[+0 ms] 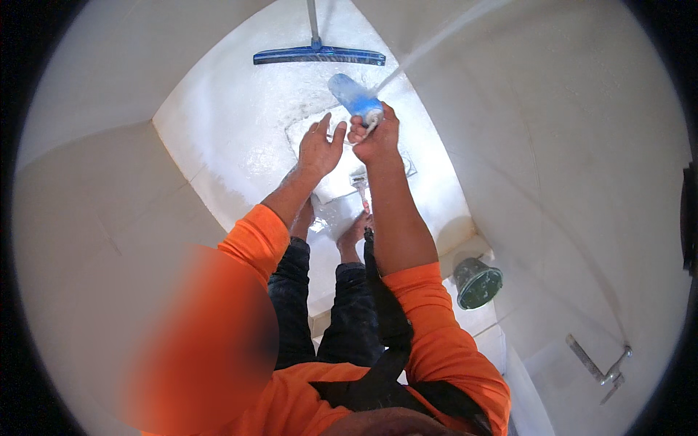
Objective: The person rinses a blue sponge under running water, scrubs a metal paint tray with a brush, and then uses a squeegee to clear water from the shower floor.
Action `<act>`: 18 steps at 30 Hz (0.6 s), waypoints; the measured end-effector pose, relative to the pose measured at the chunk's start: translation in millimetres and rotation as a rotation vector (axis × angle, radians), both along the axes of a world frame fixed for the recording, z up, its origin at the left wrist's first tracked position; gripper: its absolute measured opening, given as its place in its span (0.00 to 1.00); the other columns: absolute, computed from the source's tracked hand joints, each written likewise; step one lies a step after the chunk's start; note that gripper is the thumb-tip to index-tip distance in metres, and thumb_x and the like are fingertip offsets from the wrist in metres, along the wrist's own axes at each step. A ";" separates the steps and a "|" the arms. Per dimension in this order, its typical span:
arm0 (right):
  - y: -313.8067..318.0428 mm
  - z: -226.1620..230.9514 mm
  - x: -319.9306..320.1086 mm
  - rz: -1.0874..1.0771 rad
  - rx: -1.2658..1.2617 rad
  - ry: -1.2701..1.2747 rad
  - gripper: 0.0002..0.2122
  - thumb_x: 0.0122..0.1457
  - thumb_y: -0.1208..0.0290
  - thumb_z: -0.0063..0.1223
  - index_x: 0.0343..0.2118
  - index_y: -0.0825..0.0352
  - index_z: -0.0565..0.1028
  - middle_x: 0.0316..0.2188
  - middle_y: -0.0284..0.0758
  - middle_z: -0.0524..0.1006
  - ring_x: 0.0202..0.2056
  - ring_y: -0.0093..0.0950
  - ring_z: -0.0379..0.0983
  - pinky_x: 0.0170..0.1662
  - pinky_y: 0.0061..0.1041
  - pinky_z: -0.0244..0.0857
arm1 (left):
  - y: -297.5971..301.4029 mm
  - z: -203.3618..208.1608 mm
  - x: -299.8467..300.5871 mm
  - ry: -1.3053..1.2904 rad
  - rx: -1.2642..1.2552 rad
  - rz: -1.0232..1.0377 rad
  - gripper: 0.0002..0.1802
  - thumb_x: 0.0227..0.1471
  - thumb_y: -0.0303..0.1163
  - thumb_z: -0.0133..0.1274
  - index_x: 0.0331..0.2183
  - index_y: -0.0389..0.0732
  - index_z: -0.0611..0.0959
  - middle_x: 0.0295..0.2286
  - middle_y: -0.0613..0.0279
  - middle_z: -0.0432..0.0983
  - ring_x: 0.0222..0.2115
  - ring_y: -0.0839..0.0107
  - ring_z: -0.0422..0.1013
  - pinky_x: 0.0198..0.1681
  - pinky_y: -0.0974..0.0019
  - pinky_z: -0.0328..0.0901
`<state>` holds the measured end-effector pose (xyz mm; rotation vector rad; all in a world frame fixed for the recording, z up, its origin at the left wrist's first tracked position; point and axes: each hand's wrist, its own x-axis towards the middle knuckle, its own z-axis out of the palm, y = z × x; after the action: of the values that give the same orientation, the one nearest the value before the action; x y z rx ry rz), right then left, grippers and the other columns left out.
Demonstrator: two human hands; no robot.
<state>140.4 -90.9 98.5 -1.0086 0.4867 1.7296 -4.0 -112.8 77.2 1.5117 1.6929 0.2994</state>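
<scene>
My right hand point(376, 136) grips a blue paint roller point(354, 97) by its frame, roller head pointing away from me. A stream of water point(436, 40) comes from the upper right and hits the roller. My left hand point(320, 147) is open beside it, fingers spread, holding nothing, a little left of the roller. Both hands hang over a white wet floor point(240, 131) with a squat pan point(331, 182) under them. My bare feet point(352, 236) stand below the hands.
A blue floor squeegee point(318, 55) on a grey pole lies at the far end of the floor. A dark green bucket point(478, 282) stands at the right near the wall. A metal door handle point(600, 367) is at lower right. Pale walls close in on both sides.
</scene>
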 end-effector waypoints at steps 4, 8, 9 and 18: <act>-12.9 0.2 2.5 -0.047 0.005 0.068 0.20 0.62 0.49 0.30 0.31 0.63 0.68 0.13 0.34 0.66 0.09 0.23 0.55 0.12 0.23 0.47 | -4.6 -7.0 -29.0 0.195 -0.032 0.040 0.45 0.54 0.66 0.42 0.56 0.34 0.71 0.46 0.35 0.72 0.47 0.46 0.71 0.52 0.55 0.64; -21.5 -23.0 7.4 -0.021 0.014 0.120 0.21 0.61 0.52 0.29 0.33 0.67 0.69 0.17 0.37 0.68 0.14 0.25 0.59 0.16 0.24 0.55 | 3.0 -20.6 -65.0 0.048 -0.583 -0.108 0.47 0.51 0.67 0.45 0.52 0.31 0.75 0.43 0.35 0.75 0.46 0.49 0.73 0.50 0.58 0.66; -26.3 -34.1 12.2 -0.030 0.018 0.132 0.22 0.61 0.53 0.29 0.35 0.69 0.70 0.19 0.39 0.69 0.16 0.26 0.61 0.18 0.25 0.59 | -2.4 -21.3 -65.6 0.039 -0.482 -0.152 0.45 0.52 0.66 0.46 0.50 0.30 0.76 0.40 0.37 0.77 0.43 0.50 0.74 0.48 0.58 0.67; -36.5 -47.7 30.9 0.335 -0.188 -0.581 0.32 0.66 0.44 0.26 0.56 0.72 0.63 0.43 0.47 0.73 0.37 0.39 0.74 0.39 0.40 0.72 | 3.6 -5.8 -62.0 0.276 -0.216 -0.348 0.29 0.58 0.57 0.44 0.39 0.40 0.83 0.32 0.44 0.79 0.37 0.49 0.76 0.43 0.52 0.69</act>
<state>171.3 -127.4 50.8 -1.7325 0.1048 1.5868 -66.0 -109.2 71.4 1.7031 1.5692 -0.2793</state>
